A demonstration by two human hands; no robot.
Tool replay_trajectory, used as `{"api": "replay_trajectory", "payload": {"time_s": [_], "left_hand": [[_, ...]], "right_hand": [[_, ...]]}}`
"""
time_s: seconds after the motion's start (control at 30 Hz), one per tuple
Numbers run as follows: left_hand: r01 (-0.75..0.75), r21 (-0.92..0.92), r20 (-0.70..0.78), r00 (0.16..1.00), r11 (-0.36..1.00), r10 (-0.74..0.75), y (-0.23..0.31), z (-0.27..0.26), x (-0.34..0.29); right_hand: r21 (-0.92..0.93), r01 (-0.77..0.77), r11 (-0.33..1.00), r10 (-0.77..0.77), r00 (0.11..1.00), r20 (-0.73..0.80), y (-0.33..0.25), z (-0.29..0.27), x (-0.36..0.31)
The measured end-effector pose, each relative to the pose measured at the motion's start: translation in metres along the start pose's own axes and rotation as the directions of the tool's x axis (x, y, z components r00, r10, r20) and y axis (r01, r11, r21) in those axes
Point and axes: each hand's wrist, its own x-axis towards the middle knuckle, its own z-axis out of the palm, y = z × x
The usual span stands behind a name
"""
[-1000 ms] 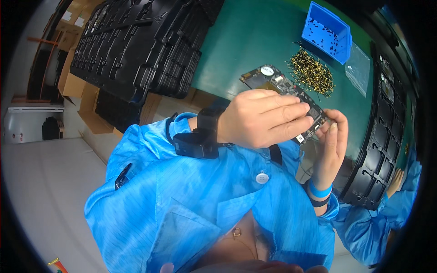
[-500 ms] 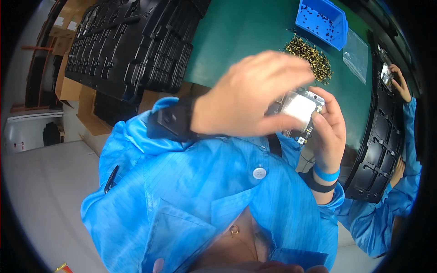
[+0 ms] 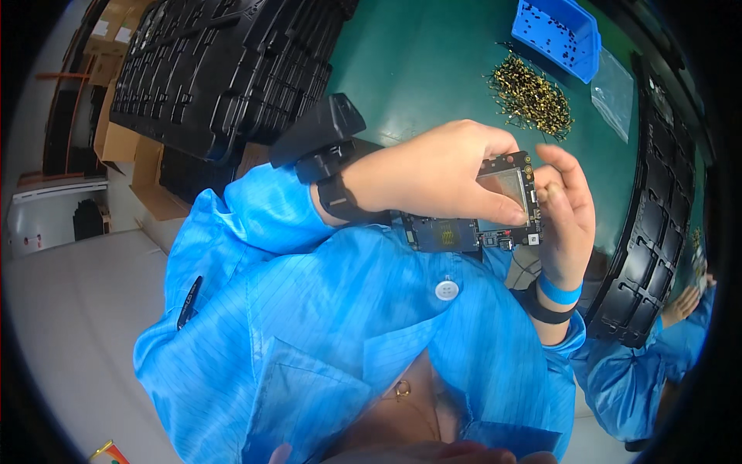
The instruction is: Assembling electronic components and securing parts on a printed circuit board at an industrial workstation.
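Observation:
In front of my chest, my left hand (image 3: 456, 172) grips a black circuit board (image 3: 442, 234), its thumb lying across the face and its fingers out of sight behind. The board has a shiny framed square area, gold round contacts at one corner and small connectors along its lower edge. Beside the board's right edge is my right hand (image 3: 568, 216), with the thumb and a finger pinched together and another finger raised. Whatever that pinch holds, if anything, is too small to make out.
On the green table (image 3: 417, 69) lie a pile of small gold-and-black parts (image 3: 532, 97), a blue bin (image 3: 555, 35) with small dark pieces, and a clear bag (image 3: 614, 100). Stacked black trays (image 3: 224, 69) stand left; another black tray (image 3: 645, 232) is right, near a co-worker's hand (image 3: 680, 305).
My left hand has gone from a blurred sweep above the board to gripping it. My right fingers have shifted from holding its edge into a pinch. The co-worker's upper hand has left the tray.

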Motion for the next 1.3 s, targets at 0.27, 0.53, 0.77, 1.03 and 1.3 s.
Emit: {"api": "replay_trajectory", "payload": {"time_s": [0.27, 0.53, 0.77, 1.03, 1.3], "left_hand": [[0.059, -0.195, -0.007, 0.998, 0.979, -0.061, -0.007, 0.006, 0.001], [0.110, -0.355, 0.132, 0.989, 0.928, -0.067, -0.010, 0.006, 0.004], [0.136, -0.574, 0.175, 0.984, 0.807, -0.041, -0.012, 0.015, 0.007], [0.093, -0.625, 0.094, 0.995, 0.775, -0.044, -0.017, 0.024, 0.006], [0.070, -0.638, 0.071, 0.997, 0.767, -0.032, -0.015, 0.026, 0.004]], "right_hand": [[-0.138, 0.037, 0.990, -0.057, 0.987, -0.151, -0.002, 0.002, -0.023], [-0.241, 0.082, 0.967, -0.125, 0.978, -0.169, -0.004, 0.010, -0.028], [-0.307, 0.184, 0.934, -0.216, 0.973, -0.075, -0.003, 0.009, -0.028], [-0.269, 0.205, 0.941, -0.231, 0.970, -0.071, 0.000, 0.009, -0.028], [-0.250, 0.213, 0.945, -0.234, 0.971, -0.056, 0.002, 0.006, -0.027]]}}
